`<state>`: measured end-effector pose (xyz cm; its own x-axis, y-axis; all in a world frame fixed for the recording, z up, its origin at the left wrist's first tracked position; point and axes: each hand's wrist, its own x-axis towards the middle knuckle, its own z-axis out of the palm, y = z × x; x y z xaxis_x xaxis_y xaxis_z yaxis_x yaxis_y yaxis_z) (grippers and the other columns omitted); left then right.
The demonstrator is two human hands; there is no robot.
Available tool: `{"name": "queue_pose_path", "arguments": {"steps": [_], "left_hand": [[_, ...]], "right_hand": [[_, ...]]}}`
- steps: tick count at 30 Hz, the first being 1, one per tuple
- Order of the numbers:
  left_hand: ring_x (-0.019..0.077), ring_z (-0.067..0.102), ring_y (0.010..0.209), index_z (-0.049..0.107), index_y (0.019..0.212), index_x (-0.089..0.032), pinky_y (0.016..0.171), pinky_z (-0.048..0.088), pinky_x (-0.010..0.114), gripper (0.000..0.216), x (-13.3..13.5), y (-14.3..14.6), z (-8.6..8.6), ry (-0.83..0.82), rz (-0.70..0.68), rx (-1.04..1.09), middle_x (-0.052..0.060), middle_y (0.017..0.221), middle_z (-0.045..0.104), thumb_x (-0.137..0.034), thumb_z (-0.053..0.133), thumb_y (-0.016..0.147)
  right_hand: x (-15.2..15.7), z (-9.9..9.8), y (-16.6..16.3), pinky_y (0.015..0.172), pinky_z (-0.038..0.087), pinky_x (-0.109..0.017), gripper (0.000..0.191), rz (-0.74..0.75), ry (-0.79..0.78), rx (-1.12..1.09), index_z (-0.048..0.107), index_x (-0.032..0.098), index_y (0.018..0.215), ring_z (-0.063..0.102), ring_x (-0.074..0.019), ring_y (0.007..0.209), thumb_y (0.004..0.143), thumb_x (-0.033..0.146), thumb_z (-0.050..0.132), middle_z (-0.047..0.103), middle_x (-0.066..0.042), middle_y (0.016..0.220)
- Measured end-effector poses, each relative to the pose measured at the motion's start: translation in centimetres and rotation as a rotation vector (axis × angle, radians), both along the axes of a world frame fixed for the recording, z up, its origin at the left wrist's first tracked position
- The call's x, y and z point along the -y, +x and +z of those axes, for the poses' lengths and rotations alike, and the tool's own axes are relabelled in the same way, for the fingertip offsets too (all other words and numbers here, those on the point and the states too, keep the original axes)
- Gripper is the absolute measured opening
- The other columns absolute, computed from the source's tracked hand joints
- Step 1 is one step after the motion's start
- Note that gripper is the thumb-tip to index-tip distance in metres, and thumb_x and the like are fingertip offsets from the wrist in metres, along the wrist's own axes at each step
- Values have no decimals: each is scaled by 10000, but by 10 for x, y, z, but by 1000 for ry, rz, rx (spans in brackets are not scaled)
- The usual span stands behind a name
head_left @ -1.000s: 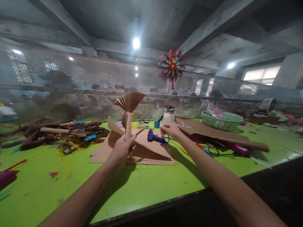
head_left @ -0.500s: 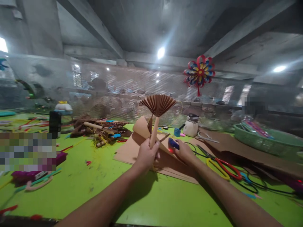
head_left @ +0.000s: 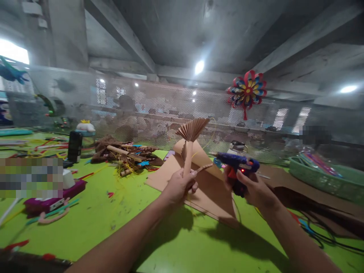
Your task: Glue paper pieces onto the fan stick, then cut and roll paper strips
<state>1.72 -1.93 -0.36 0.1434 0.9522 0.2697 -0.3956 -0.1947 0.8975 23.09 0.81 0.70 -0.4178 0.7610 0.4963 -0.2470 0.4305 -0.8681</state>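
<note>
My left hand is closed round a tan paper tube, held upright and tilted a little. At its top spreads a pleated brown paper fan, with a smaller pleated piece on its left side. A short brown strip juts right from the tube near my fingers. My right hand grips a blue glue gun with a red trigger and a lit red light; its nozzle points left toward the tube. Brown paper sheets lie beneath both hands, one curling up behind the tube.
On the green table, a pile of brown paper scraps and tubes lies left, near a black phone and purple power strip. A green basket stands right. Black cords run at right.
My right hand has lifted the glue gun off the table area and turned its nozzle left. The fan has turned in my left hand. The view has shifted slightly left.
</note>
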Motion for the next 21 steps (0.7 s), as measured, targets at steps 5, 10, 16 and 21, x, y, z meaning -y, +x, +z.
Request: {"name": "queue_pose_path", "arguments": {"steps": [5, 10, 16, 21], "left_hand": [[32, 243, 414, 408, 725, -162, 422, 195, 168, 243, 8, 1, 2, 8, -286, 90, -109, 480, 246, -282, 607, 797], [37, 279, 427, 398, 699, -162, 434, 198, 175, 234, 14, 2, 3, 18, -374, 84, -96, 493, 240, -251, 567, 835], [46, 326, 427, 403, 713, -164, 420, 159, 180, 203, 14, -7, 6, 8, -440, 80, -93, 482, 222, -224, 555, 834], [50, 321, 428, 413, 718, -168, 409, 155, 180, 196, 19, -9, 9, -4, -551, 100, -89, 477, 221, -219, 587, 794]], "right_hand": [[3, -5, -2, 518, 408, -286, 361, 42, 36, 120, 566, 158, 878, 507, -147, 567, 812, 512, 544, 573, -58, 700], [1, -5, -1, 511, 371, -266, 314, -21, 151, 185, 540, 158, 762, 459, -125, 550, 847, 459, 518, 516, -24, 618], [1, 0, 4, 485, 352, -271, 371, 3, 40, 15, 493, 198, 781, 437, -123, 510, 794, 567, 527, 484, -3, 608], [-3, -6, 6, 465, 348, -279, 442, -8, 11, 61, 488, 198, 778, 417, -130, 490, 742, 637, 532, 470, -7, 588]]}}
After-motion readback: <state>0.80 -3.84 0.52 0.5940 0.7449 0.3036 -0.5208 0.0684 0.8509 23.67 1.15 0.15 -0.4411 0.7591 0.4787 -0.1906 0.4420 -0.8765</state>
